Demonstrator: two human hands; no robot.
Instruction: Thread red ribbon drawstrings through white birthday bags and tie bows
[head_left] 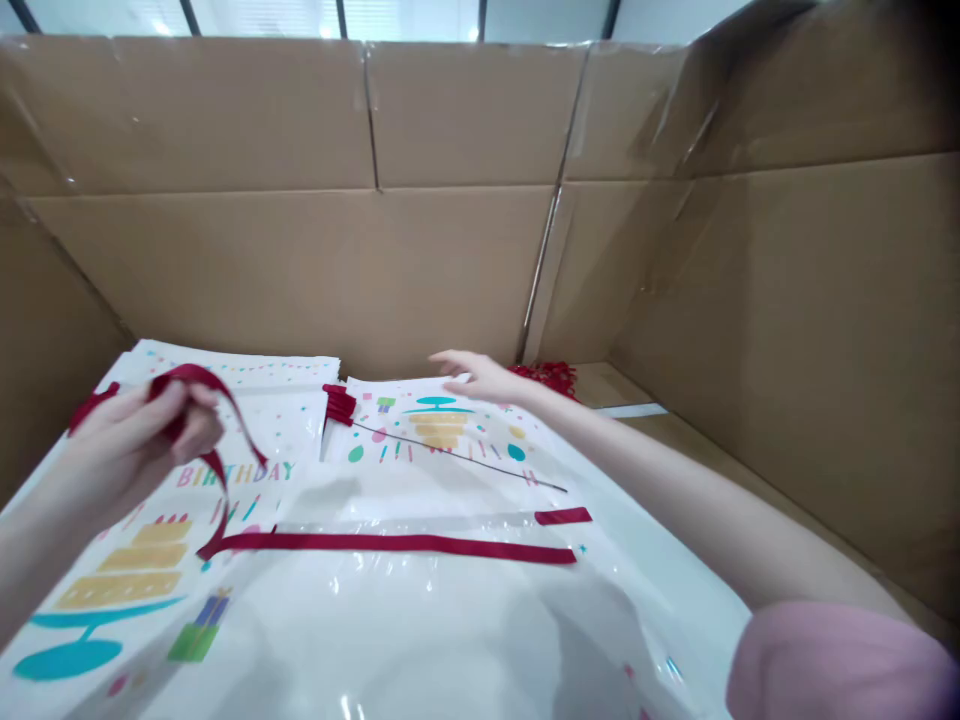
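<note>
My left hand (161,420) is closed around a dark red ribbon (229,400), which loops over the fingers and hangs below them. Its lower part meets a long red strip (405,543) lying across the white printed sheets; whether they are one piece I cannot tell. A shorter red strip (562,516) lies above that strip's right end. My right hand (480,378) reaches toward the far edge of the sheets, fingers stretched out, holding nothing. Beneath it is a white sheet (382,490) with a cake print. A bunched red ribbon (340,404) sits left of that print.
Tall cardboard walls (300,270) enclose the work area at the back and sides. Glossy white sheets with "BIRTHDAY" lettering (236,474) lie at left. A thin dark line (465,458) slants across the far sheet. Tangled red material (551,378) lies behind my right forearm.
</note>
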